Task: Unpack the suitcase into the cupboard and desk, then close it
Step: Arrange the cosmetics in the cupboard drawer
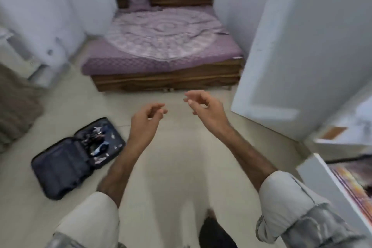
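The suitcase (77,158) lies flat and open on the floor (177,167), down to the left of both hands and well apart from them. One half shows dark fabric; the other still holds a jumble of small things, too blurred to name. So the unpacking does not look finished.

Both hands hang in the air with nothing in them. The left hand (146,116), the nearer one to the suitcase, has its fingers loosely curled, thumb close to the fingertips. The right hand (203,104), further from the suitcase, is much the same — half curled, not gripping.

The white cupboard door (302,56) stands open on the far side from the suitcase, past the right hand.

The risk, as I judge it, lies in the walking — the suitcase sits on open floor near the person's path, and a careless step back toward it could catch its edge or scatter the loose contents. The swung-out door could also catch an elbow or shoulder when turning. And closing the case now would shut things inside.
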